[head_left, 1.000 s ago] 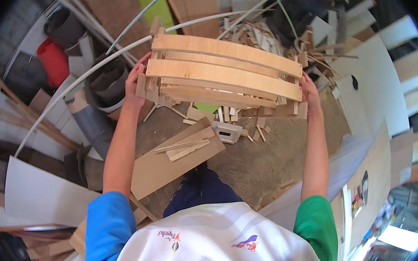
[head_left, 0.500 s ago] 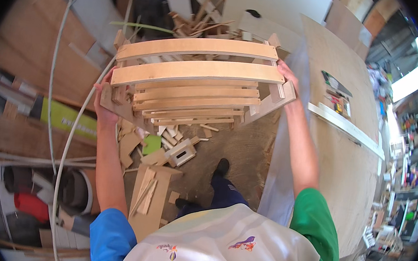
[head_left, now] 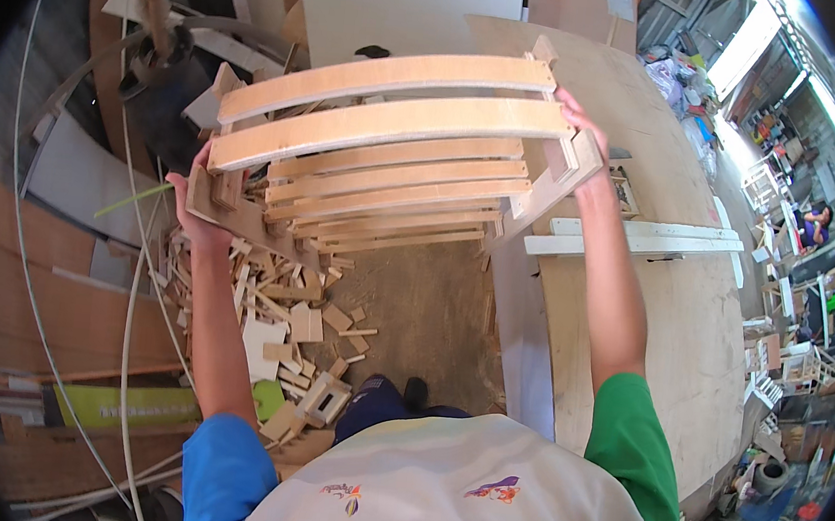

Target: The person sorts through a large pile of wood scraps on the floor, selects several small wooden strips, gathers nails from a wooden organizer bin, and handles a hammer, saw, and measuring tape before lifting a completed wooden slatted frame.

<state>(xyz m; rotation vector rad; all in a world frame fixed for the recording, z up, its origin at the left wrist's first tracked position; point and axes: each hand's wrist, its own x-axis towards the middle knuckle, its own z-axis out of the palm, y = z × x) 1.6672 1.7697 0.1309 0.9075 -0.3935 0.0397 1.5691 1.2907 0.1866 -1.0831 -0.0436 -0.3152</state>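
Observation:
Between my two hands hangs a slatted wooden frame (head_left: 389,134), made of several pale plywood slats across two notched side pieces. Its left end is slightly lower than its right. My left hand (head_left: 202,218) is closed round the left side piece, with the thumb pointing outward. At the other end, my right hand (head_left: 585,128) grips the right side piece, its fingers partly hidden behind the wood. The lower slats recede toward the floor, held up off it.
To the right stands a large plywood-topped table (head_left: 649,363) with white strips (head_left: 641,240) on it. Wood offcuts (head_left: 306,322) litter the floor at left. Thin pale cables (head_left: 129,333) hang at far left. A large pale board (head_left: 407,8) is ahead; a person (head_left: 815,226) is at far right.
My view has turned and moved forward, so the table and the offcuts sit elsewhere in it. Both hands still hold the frame, whose left end has dipped a little.

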